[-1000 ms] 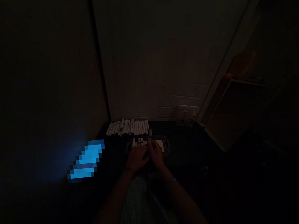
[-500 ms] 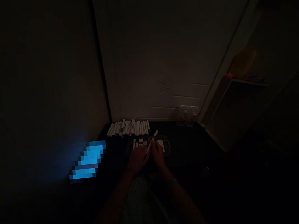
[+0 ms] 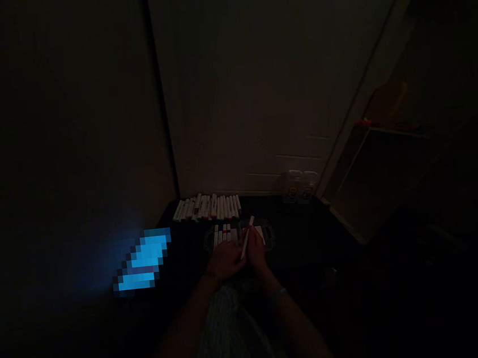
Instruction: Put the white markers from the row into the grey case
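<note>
The room is very dark and fine detail is hard to see. A white marker (image 3: 245, 248) slants up and to the right between my hands. My right hand (image 3: 257, 251) is closed around it from the right. My left hand (image 3: 227, 260) has its fingers against the marker's lower part from the left, also closed on it. Beneath and beyond both hands lies a clear plastic case (image 3: 207, 241). Several white markers (image 3: 221, 235) with dark and red bands lie side by side in its left part. Something pale in its right part is half hidden by my right hand.
A long row of loose white markers (image 3: 205, 207) lies along the wall at the table's back. Two clear packages (image 3: 300, 187) stand at the back right. A glowing blue, pixelated screen (image 3: 147, 260) is on the left. An open shelf box (image 3: 377, 170) stands right of the table.
The marker has come down slightly towards me and stands steeper, with both hands moving along. My left hand has drawn back from the markers in the case, which show more now.
</note>
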`<state>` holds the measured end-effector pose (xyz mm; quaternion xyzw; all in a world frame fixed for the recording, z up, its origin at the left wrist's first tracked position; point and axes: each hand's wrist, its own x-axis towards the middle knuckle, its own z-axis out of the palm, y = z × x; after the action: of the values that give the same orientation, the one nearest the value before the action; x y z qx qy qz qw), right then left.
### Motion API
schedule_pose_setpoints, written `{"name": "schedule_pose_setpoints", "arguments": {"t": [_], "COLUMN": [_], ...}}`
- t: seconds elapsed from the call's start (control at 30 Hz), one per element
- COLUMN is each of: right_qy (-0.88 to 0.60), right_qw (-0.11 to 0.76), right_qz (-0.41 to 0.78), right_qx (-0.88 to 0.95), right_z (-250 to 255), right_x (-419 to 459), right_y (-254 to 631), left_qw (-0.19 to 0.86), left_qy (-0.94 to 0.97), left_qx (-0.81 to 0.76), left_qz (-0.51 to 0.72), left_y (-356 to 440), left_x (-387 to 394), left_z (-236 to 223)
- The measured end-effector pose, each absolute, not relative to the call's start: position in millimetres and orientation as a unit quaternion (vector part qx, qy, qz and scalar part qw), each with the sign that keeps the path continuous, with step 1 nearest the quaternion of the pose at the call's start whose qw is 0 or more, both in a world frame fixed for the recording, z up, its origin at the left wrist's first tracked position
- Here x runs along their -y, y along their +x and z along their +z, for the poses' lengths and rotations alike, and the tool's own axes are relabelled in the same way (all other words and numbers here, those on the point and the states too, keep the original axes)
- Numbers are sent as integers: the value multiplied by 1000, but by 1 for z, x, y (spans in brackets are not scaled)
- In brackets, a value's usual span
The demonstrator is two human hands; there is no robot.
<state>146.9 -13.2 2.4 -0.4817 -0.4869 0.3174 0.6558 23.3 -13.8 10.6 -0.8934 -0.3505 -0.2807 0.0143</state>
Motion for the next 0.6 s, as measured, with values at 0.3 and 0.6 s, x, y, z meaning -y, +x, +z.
{"name": "schedule_pose_setpoints", "arguments": {"t": [0.3,0.6], "right_qy": [-471,-474], "right_qw": [645,635], "right_qz": [341,329], "right_qx": [496,513], "right_z": [-1,2], "right_x": [11,14], "right_y": [147,146], "left_qw": [42,38], "left_qy": [-922,-922], "left_qx": [333,355], "left_qz": [-192,-152], "left_y": [24,25], "left_x": [18,18], "left_z": [18,19]}}
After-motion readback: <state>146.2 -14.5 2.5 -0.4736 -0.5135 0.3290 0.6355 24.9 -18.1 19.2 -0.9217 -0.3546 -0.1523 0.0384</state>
